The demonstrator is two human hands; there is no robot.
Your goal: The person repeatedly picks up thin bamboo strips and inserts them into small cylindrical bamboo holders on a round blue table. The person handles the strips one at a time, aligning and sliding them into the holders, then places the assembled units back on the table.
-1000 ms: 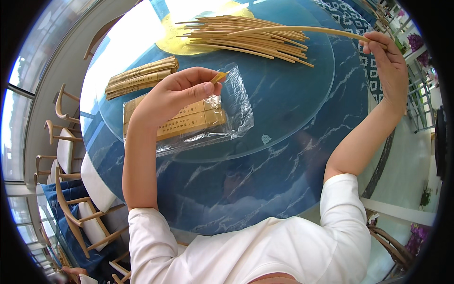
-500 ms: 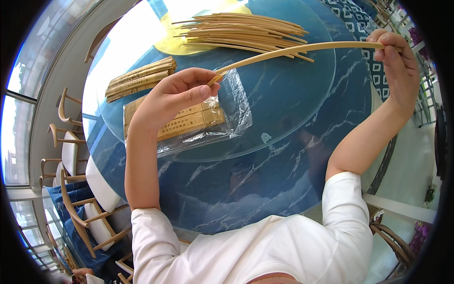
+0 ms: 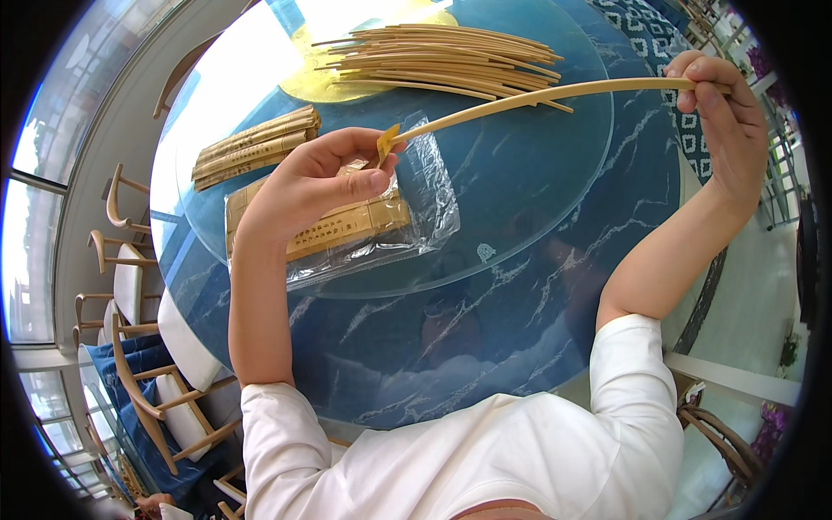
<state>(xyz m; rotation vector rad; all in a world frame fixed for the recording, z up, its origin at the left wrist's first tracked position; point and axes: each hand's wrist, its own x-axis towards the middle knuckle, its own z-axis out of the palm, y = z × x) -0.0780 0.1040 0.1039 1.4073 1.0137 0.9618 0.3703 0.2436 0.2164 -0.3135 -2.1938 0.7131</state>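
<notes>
A pair of long, pale wooden chopsticks (image 3: 537, 92), seemingly pressed together, spans the gap between my hands. My right hand (image 3: 724, 104) pinches their far-right end. At their left end, my left hand (image 3: 334, 169) closes on a gold paper chopstick sleeve (image 3: 387, 145), whose flap stands up against the tips. Most of that sleeve is hidden by my palm, and I cannot tell how far the tips reach into it. Under my left hand lies a clear plastic bag (image 3: 438, 195) with flat gold paper sleeves (image 3: 351, 227) in it.
Loose chopsticks (image 3: 442, 61) lie in a pile at the back, partly over a yellow disc (image 3: 325, 74). Sleeved chopsticks (image 3: 256, 147) are stacked at the left. All rest on a glass turntable (image 3: 520, 234) on a blue marbled table (image 3: 485, 347). Wooden chairs (image 3: 173, 394) stand left.
The gold sleeve's flap now shows upright at my left fingertips, against the chopstick ends. My right hand has shifted slightly left with the chopsticks.
</notes>
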